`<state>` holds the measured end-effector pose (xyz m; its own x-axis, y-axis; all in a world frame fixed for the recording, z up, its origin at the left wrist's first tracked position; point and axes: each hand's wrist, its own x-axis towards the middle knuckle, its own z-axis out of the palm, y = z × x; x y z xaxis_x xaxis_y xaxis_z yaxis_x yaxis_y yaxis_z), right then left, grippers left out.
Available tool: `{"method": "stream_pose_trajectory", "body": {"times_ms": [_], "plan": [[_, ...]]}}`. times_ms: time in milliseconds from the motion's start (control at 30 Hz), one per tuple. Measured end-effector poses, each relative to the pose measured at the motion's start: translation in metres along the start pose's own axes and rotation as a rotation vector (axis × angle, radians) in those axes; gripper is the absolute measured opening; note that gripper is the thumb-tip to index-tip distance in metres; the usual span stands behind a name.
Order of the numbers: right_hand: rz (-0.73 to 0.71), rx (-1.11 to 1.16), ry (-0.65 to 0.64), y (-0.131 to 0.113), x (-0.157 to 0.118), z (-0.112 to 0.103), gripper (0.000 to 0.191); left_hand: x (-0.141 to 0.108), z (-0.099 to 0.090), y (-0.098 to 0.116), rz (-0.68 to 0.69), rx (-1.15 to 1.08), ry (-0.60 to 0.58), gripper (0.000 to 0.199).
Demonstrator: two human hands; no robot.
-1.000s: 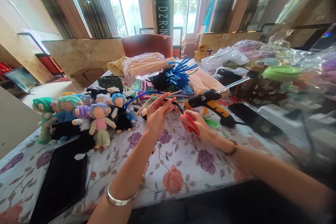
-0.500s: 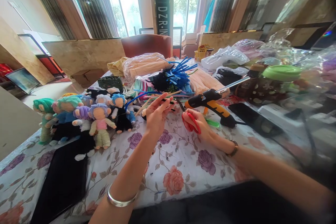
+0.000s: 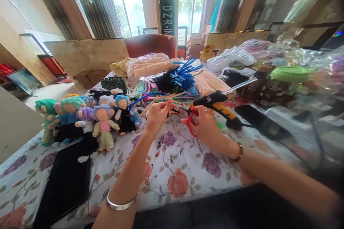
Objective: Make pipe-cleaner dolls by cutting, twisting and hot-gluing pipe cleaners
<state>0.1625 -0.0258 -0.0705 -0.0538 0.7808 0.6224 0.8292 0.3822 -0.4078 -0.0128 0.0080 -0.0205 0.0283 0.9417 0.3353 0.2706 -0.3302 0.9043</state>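
Note:
My left hand is closed in a pinch on a thin black piece that sticks out to the right of the fingertips. My right hand has its fingers in the loops of red-handled scissors. The scissor blades point left, at the black piece, and seem opened a little; whether they touch it I cannot tell. Small dark scraps lie on the flowered tablecloth below the hands. Behind the right hand rests a black and orange glue gun.
Several yarn dolls stand at the left, with a black tablet-like slab in front. Bundles of blue stems and peach stems lie behind my hands. A green-lidded jar and plastic bags are at the right.
The left fingers have drawn together into a pinch. The right hand has turned, and the scissors now point left, with their blades at the black piece.

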Motion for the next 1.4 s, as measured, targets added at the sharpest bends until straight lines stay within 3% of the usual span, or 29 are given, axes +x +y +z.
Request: {"method": "stream_pose_trajectory", "body": {"times_ms": [100, 233, 400, 600, 800, 867, 967, 1100, 1233, 1400], "plan": [[-0.051, -0.09, 0.023, 0.001, 0.0, -0.001, 0.046, -0.001, 0.0, 0.0, -0.046, -0.033, -0.061, 0.049], [-0.037, -0.098, -0.011, -0.001, 0.001, -0.004, 0.046, -0.005, 0.0, 0.007, -0.074, 0.007, -0.105, 0.043], [-0.045, -0.104, -0.001, 0.0, 0.001, -0.003, 0.054, -0.006, 0.0, 0.01, -0.106, 0.041, -0.088, 0.036], [-0.018, -0.088, 0.062, 0.003, 0.002, 0.001, 0.056, -0.001, -0.004, 0.002, -0.011, 0.263, -0.013, 0.031], [0.111, 0.156, 0.023, 0.002, 0.002, 0.004, 0.052, -0.002, -0.004, 0.007, 0.022, 0.376, 0.049, 0.016], [0.154, 0.244, -0.004, -0.001, 0.003, 0.002, 0.05, -0.001, -0.003, 0.006, -0.012, 0.282, 0.057, 0.015], [0.206, 0.378, -0.059, -0.005, 0.004, -0.002, 0.046, 0.0, -0.001, 0.0, -0.107, -0.056, 0.025, 0.013], [0.303, 0.682, -0.201, -0.006, 0.006, -0.003, 0.041, -0.001, 0.002, -0.001, -0.14, -0.462, -0.018, 0.027], [0.408, 0.962, -0.349, -0.008, 0.007, -0.004, 0.039, -0.005, 0.002, 0.005, -0.16, -0.611, -0.027, 0.042], [0.474, 1.021, -0.436, -0.014, 0.005, -0.008, 0.039, -0.005, 0.002, 0.012, -0.281, -0.738, 0.031, 0.056]]}}
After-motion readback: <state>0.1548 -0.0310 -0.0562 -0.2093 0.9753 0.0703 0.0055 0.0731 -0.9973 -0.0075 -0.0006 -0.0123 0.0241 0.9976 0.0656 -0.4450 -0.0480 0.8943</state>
